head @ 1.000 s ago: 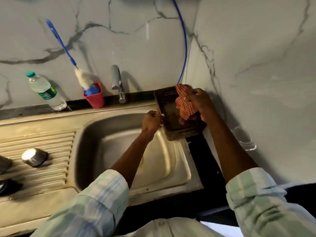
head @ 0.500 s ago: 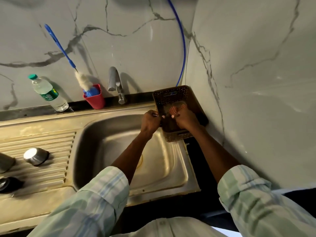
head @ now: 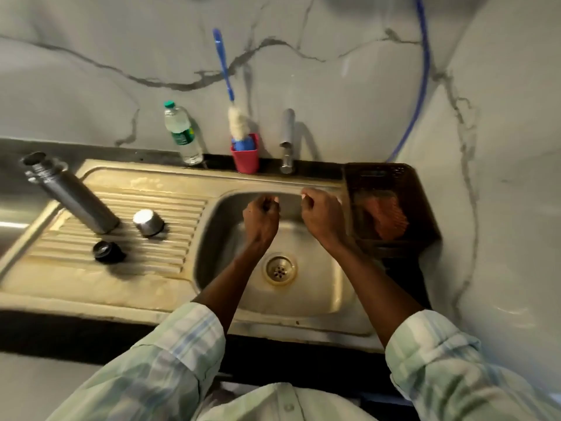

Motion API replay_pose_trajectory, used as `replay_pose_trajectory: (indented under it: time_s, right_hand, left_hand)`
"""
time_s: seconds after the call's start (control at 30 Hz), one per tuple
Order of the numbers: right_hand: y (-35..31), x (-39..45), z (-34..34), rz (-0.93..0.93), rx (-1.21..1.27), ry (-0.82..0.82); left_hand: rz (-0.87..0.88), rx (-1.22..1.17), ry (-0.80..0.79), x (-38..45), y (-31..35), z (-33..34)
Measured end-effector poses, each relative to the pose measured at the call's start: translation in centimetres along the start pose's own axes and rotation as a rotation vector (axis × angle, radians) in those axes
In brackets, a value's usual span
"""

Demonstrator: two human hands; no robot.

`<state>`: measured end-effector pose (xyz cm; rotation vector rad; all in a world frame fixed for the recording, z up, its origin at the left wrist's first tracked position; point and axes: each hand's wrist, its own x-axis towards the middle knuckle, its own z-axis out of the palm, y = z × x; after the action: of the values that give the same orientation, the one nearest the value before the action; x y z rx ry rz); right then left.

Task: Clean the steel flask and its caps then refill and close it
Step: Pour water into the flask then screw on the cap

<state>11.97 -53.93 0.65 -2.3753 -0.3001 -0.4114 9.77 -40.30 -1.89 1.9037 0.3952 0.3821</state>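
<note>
Above the steel sink (head: 340, 287), your two hands hang side by side, each with fingers loosely curled and holding nothing: your left hand (head: 260, 221) over the basin's middle, your right hand (head: 323, 218) just beside the brown basket (head: 425, 208), where a red checked cloth (head: 387, 217) lies. Well apart from your hands, on the ribbed drainboard (head: 170, 247) to your left, the steel flask (head: 71, 192) stands open-mouthed, with its steel cap (head: 148, 222) and black inner cap (head: 105, 252) near it. You appear to be between steps, with both caps off and the refill not yet done. Next, you will likely need to reach left for the flask; the plastic water bottle (head: 182, 132) waits by the wall.
</note>
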Motion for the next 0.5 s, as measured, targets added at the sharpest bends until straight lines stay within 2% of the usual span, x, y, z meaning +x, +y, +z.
replay_pose_trajectory:
  time_s: [0.17,0.33,0.5]
  right_hand:
    - [-6.5,0.4,6.1,-0.075,0.096,-0.081]
    - [-11.9,2.0,10.9,-0.056,0.109,-0.130]
    - [-15.7,5.8,14.4,0.000,0.119,-0.115]
  left_hand:
    - [-0.015,0.042,0.220,2.9,-2.6,-9.2]
    - [-0.081,-0.033,0.280,7.8,-4.9,-16.1]
    - [-0.048,-0.043,0.234,13.1,-6.1,-20.4]
